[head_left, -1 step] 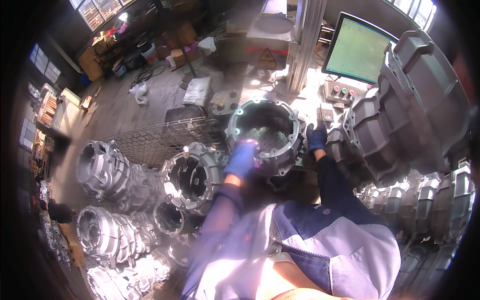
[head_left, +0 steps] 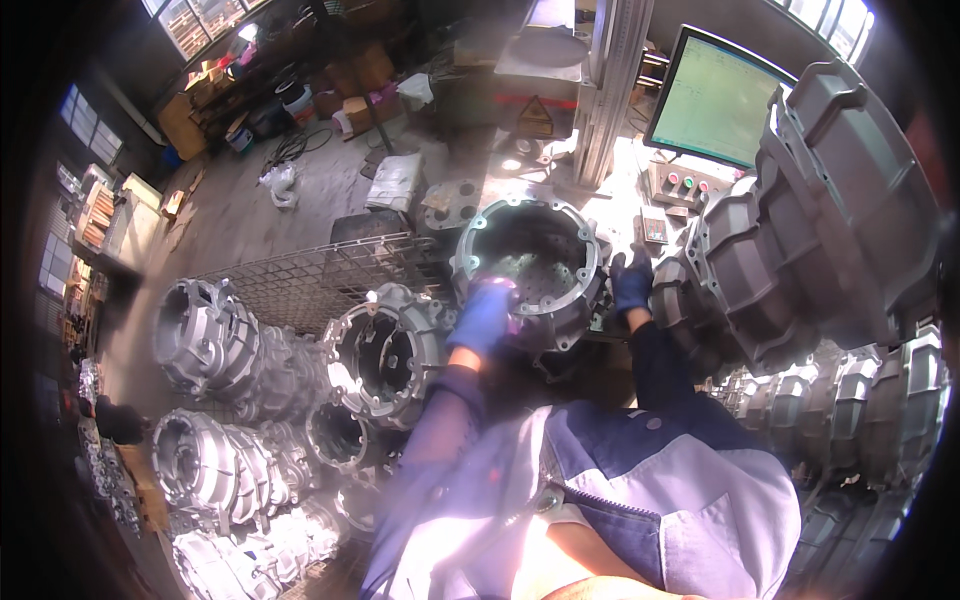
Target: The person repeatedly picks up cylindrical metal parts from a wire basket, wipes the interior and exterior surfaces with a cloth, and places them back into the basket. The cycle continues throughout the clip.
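A round cast-metal housing (head_left: 580, 297) stands in front of me, its wide bolt-holed rim facing up. My left hand (head_left: 484, 318), in a blue glove, grips the near left part of that rim; glare blurs its fingertips. To the right of the housing is my right hand (head_left: 631, 282), also gloved in blue, with its fingers apart and nothing visible in it. Just beyond its fingertips lies a small dark box with a display (head_left: 654, 226). A control box with coloured push buttons (head_left: 686, 184) sits farther back, below a monitor (head_left: 715, 95).
Several similar housings (head_left: 385, 360) are stacked at my left, beside a wire mesh panel (head_left: 300, 280). Large grey castings (head_left: 850, 200) rise close to my right arm. A metal column (head_left: 612, 90) stands behind the bench. White bags and boxes lie on the floor beyond.
My right hand has shifted slightly left, away from the small box, and its fingers have spread. My left hand and the housing stay where they were.
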